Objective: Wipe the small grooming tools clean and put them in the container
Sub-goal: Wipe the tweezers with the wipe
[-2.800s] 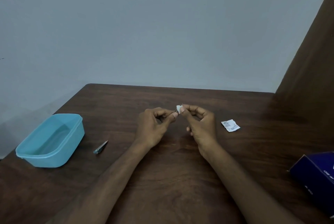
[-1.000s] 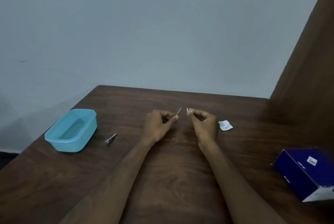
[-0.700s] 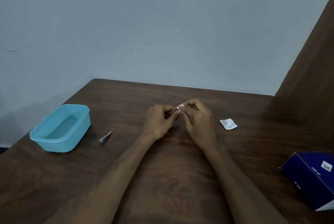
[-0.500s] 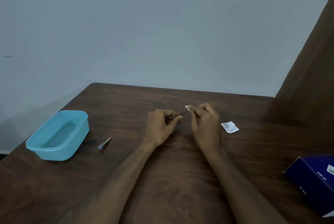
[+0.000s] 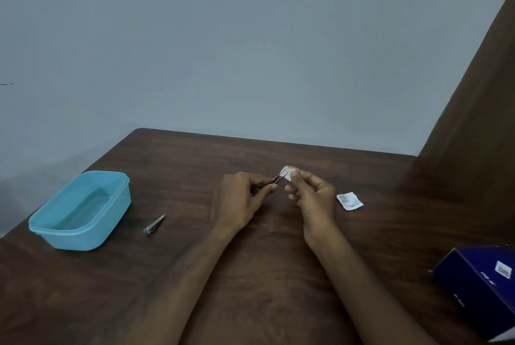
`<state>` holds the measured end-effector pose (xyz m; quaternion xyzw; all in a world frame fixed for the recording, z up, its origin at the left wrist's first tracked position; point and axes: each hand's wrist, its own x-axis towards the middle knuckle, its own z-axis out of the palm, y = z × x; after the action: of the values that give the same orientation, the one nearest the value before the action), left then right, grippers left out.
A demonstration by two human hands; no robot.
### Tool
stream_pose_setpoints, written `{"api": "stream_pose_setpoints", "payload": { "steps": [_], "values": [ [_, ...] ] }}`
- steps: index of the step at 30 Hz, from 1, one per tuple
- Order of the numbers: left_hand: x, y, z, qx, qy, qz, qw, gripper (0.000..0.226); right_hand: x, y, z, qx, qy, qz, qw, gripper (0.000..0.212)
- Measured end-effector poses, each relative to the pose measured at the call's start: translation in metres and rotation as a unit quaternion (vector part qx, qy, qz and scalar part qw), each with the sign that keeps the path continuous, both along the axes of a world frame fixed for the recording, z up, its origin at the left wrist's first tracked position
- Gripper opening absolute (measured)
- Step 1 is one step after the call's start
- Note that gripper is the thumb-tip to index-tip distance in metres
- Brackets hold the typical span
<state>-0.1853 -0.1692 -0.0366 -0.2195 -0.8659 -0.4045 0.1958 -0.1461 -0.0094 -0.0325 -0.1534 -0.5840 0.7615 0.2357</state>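
Dark desk (image 5: 264,275): left hand (image 5: 239,202) pinched thin tool (image 5: 276,178), prob. tweezers; right hand (image 5: 312,199) gripped white wipe (image 5: 286,172) on its tip. Best pull wipe tipward, w/ firm pinch.

Table (image 5: 278,275) — container (image 5: 80,212), clipper (image 5: 154,224), wrapper (image 5: 349,201), box (image 5: 479,286)

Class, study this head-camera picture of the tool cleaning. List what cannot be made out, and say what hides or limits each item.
1. Thin tool, head view: mostly hidden inside the left hand; its type is unclear.
2. White wipe: partly covered by the right hand fingers.
3. Blue box: cut off by the right edge; its label is too small to read.
4. Torn sachet: print too small to read.
5. Nail clipper: too small to judge cleanliness.
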Motion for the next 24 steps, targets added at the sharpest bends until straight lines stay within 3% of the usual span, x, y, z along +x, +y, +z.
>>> {"api": "stream_pose_setpoints", "payload": {
  "steps": [3,9,14,15,17,20,22,24],
  "values": [
    [-0.001,0.001,0.0,-0.004,0.0,0.005,1.0,0.017,-0.001,0.005,0.001,-0.075,0.012,-0.026,0.997,0.004],
    [0.001,0.002,0.002,0.023,0.009,-0.04,0.999,0.016,0.0,-0.001,-0.003,-0.022,0.003,0.011,1.0,0.004],
    [-0.002,0.003,0.002,0.037,-0.001,-0.058,0.998,0.009,0.001,0.003,0.005,-0.1,0.053,-0.026,0.993,0.008],
    [-0.002,0.003,0.001,0.039,-0.008,-0.053,0.998,0.008,0.002,0.004,0.005,-0.075,0.064,-0.045,0.994,0.009],
    [-0.004,0.004,0.001,0.044,-0.025,-0.049,0.998,0.009,0.004,0.007,0.004,0.101,0.08,-0.095,0.987,0.011],
    [-0.003,0.003,0.002,0.042,-0.029,-0.068,0.996,0.01,0.009,0.006,0.001,0.401,0.139,-0.117,0.898,0.012],
    [-0.001,0.002,0.003,0.04,-0.01,-0.086,0.995,0.009,0.008,0.003,-0.003,0.493,0.168,-0.087,0.849,0.015],
    [0.0,0.002,0.003,0.049,0.008,-0.09,0.995,0.009,0.007,0.001,-0.004,0.512,0.169,-0.067,0.839,0.02]
  ]
}}
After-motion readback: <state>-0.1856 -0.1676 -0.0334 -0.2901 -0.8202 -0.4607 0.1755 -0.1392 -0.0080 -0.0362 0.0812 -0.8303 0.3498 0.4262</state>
